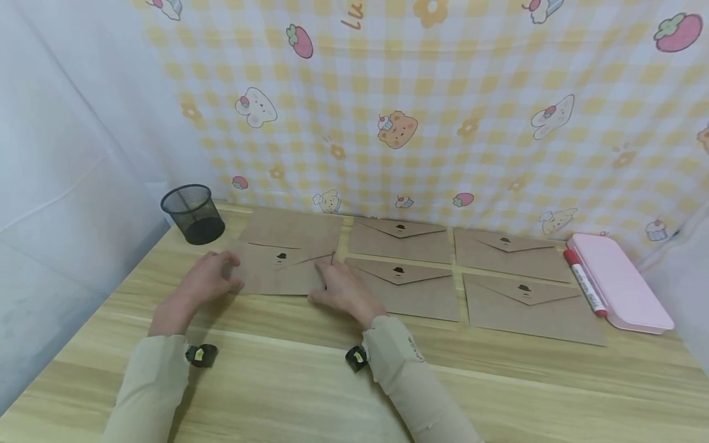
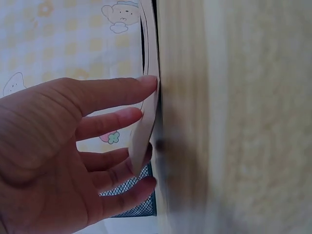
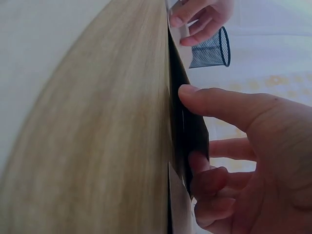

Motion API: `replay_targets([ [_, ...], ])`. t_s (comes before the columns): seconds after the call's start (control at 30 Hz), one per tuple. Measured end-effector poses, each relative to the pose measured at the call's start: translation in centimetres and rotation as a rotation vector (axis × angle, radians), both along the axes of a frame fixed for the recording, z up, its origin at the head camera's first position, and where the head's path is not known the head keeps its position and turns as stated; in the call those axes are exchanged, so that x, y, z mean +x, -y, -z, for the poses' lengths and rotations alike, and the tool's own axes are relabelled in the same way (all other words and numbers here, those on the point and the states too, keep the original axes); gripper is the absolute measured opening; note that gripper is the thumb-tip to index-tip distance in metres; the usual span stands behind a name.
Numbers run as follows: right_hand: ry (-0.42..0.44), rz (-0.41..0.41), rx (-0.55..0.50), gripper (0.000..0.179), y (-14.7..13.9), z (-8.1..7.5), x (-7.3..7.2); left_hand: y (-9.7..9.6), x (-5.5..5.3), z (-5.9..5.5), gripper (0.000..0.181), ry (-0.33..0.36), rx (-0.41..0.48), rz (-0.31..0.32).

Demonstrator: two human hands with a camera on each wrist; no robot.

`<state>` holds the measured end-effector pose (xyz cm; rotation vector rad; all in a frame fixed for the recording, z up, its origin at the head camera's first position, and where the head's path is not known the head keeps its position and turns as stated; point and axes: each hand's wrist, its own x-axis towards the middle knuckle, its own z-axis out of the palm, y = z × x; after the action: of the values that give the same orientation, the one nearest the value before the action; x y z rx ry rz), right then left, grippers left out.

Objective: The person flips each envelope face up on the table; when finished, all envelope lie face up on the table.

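A brown kraft-paper envelope [image 1: 263,278] with a small black hat print lies at the left front of the rows, overlapping another brown envelope [image 1: 293,226] behind it. My left hand [image 1: 207,280] holds its left end, thumb at the near edge and fingers curled around the side. At the right end my right hand [image 1: 344,289] grips it, with the thumb [image 3: 195,97] on the near edge and fingertips around the far side. In the right wrist view the envelope's shaded face [image 3: 190,124] stands a little off the wooden table [image 3: 97,122].
Several more envelopes [image 1: 401,294] lie in two rows to the right. A black mesh pen cup [image 1: 194,215] stands at the back left. At the far right are a red-capped marker [image 1: 585,284] and a pink case [image 1: 620,283]. A checked curtain [image 1: 421,80] hangs behind.
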<state>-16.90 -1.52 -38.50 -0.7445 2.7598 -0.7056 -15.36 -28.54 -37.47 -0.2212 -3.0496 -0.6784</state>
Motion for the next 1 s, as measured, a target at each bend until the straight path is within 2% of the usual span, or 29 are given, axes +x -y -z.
replay_targets([
  [0.33, -0.046, -0.045, 0.003, 0.069, -0.1, 0.0, 0.0, 0.4, 0.3, -0.2, 0.037, 0.007, -0.02, 0.064],
  [0.5, -0.026, -0.067, 0.003, 0.066, 0.0, 0.0, 0.1, 0.9, 0.4, -0.2, 0.035, 0.012, -0.04, 0.089],
  [0.63, -0.013, -0.087, 0.012, 0.036, 0.2, -0.1, 0.0, 1.1, 0.6, -0.2, 0.034, 0.011, -0.051, 0.096],
  [0.73, -0.03, -0.086, 0.034, 0.016, 0.3, -0.2, 0.0, 1.1, 0.5, -0.2, 0.03, -0.016, -0.064, 0.11],
  [0.83, -0.032, -0.074, 0.051, 0.014, 0.4, -0.3, 0.0, 0.8, 0.5, -0.2, 0.031, -0.012, -0.074, 0.123],
  [1.0, 0.018, -0.045, 0.052, 0.018, 0.4, -0.2, 0.0, 0.3, 0.5, -0.3, 0.034, 0.027, -0.101, 0.137],
])
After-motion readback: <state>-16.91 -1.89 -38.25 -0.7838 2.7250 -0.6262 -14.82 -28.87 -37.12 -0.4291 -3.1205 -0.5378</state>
